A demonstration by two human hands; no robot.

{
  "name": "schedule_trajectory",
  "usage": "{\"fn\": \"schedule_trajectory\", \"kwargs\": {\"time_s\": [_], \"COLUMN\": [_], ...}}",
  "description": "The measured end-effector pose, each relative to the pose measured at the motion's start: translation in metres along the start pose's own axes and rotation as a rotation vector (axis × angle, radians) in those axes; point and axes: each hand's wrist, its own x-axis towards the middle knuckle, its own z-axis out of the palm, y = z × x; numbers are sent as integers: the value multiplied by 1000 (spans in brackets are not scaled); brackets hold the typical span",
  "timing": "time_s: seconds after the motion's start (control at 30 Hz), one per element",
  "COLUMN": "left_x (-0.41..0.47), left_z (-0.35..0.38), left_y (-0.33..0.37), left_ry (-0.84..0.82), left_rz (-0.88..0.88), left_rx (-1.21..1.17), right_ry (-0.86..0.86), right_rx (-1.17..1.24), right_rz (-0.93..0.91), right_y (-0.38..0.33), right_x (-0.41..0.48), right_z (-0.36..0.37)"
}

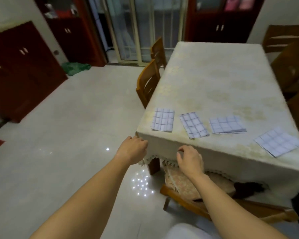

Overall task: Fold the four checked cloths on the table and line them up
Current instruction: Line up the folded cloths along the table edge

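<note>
four folded checked cloths lie in a rough row near the front edge of the table — the rightmost cloth skewed. the left hand curls at the tablecloth corner (gripping or not, cannot tell); the right hand is loosely curled, holding nothing.

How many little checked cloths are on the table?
4, folded, on the table, along its near edge: leftmost cloth by the corner, second cloth beside it, third cloth further right, rightmost cloth nearer the edge, askew. None looks hidden.
</note>
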Motion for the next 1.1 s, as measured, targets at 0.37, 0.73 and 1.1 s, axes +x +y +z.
{"fn": "schedule_trajectory", "kwargs": {"time_s": [0.37,0.73,1.1], "left_x": [57,212,320], "left_z": [-16,1,-25], "left_y": [-116,-154,-106], "left_ry": [-83,-43,-15], "left_rz": [25,454,915], "left_rx": [106,45,152], "right_ry": [-8,133,404], "right_rx": [111,-55,48], "right_rz": [25,464,824], "right_y": [-113,-86,-89], "right_x": [105,176,174], "right_z": [53,50,45]}}
